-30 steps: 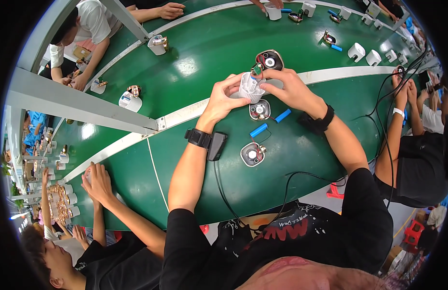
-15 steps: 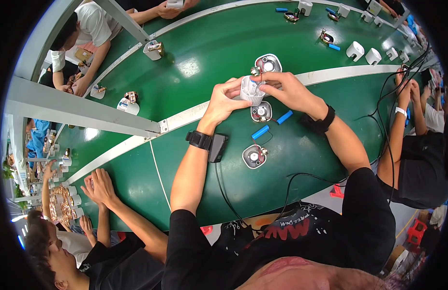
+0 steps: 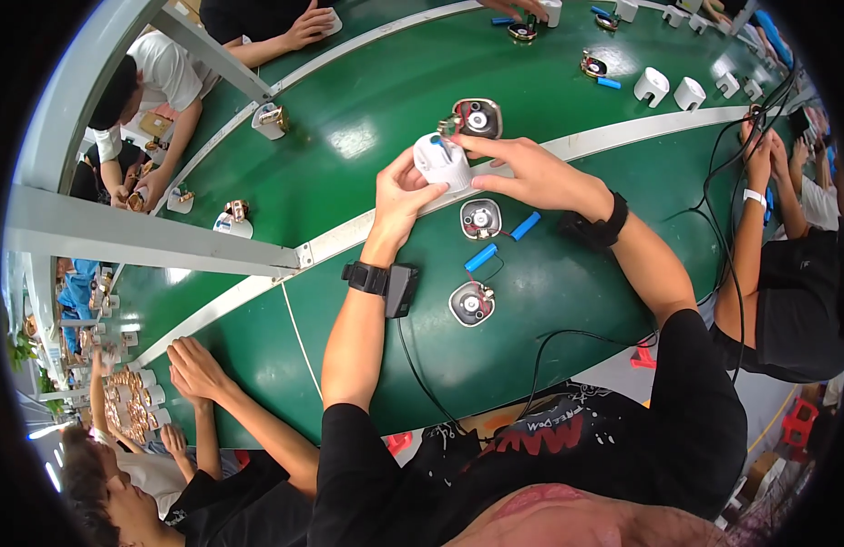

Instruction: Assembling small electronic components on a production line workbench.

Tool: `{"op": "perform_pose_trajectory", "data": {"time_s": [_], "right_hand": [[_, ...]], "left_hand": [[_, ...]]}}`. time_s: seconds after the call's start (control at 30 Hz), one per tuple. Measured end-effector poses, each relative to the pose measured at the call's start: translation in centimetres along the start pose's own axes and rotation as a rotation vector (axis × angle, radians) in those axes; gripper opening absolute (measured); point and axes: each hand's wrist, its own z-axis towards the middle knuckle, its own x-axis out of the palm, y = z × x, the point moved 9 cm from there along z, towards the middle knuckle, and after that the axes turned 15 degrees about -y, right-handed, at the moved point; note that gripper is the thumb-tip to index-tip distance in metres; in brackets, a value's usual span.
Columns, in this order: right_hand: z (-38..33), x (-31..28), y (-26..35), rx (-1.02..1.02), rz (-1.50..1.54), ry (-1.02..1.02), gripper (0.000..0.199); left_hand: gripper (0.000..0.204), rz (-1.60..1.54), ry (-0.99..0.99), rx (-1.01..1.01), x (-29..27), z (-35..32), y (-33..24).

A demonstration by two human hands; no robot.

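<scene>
My left hand (image 3: 401, 199) is wrapped round a white cup-shaped plastic housing (image 3: 449, 173), tilted with its opening facing up. A blue cylindrical battery cell (image 3: 437, 141) shows in that opening. My right hand (image 3: 536, 173) grips the housing's right side, thumb low on its wall and index finger at the rim by small wires. Just beyond lies a speaker unit (image 3: 479, 118) with a small board, partly behind my fingers. Nearer to me sit a second speaker unit (image 3: 480, 220) and a third (image 3: 472, 304), with blue cells (image 3: 525, 226) beside them.
A white rail (image 3: 613, 141) runs across the green table (image 3: 550, 283). A grey metal post (image 3: 158, 239) crosses at left. Black cables (image 3: 714, 219) hang at right. White housings (image 3: 652, 87) and speaker units stand on the far side. Co-workers' hands (image 3: 199, 372) rest at left.
The housing has shifted left and tipped, with both hands moving along. The speaker unit beyond is now more exposed. At the far edge, another person's hand has reached in to a speaker unit.
</scene>
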Motion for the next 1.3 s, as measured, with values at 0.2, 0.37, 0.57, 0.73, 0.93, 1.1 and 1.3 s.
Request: {"op": "perform_pose_trajectory", "data": {"time_s": [0.2, 0.37, 0.57, 0.73, 0.93, 1.1, 1.3], "right_hand": [[0.2, -4.1, -3.1, 0.009, -0.126, 0.099, 0.039], [-0.4, -16.6, -15.0, 0.319, -0.451, -0.530, 0.037], [-2.5, -20.1, -24.9, 0.330, -0.492, -0.630, 0.042], [-1.1, -18.0, -21.6, 0.399, -0.837, -0.524, 0.041], [-1.5, -19.9, -21.8, 0.583, -0.764, -0.563, 0.034], [-3.6, -27.0, -20.5, 0.386, -0.049, -1.193, 0.035], [-7.0, -30.7, -22.1, 0.183, -0.251, -1.434, 0.041]], "left_hand": [[0.061, 0.179, -0.295, 0.136, -4.8, 2.1, -2.3], [0.059, 0.581, -0.575, 0.403, -13.4, 3.6, -4.2], [0.058, 0.712, -0.696, 0.364, -16.4, 3.8, -2.7], [0.061, 0.747, -0.759, 0.401, -17.7, 3.0, -3.2], [0.064, 0.764, -0.786, 0.388, -17.7, 3.1, -3.3], [0.065, 0.818, -0.829, 0.377, -18.1, 2.6, -3.5], [0.066, 0.806, -0.864, 0.364, -18.5, 2.4, -3.6]]}}
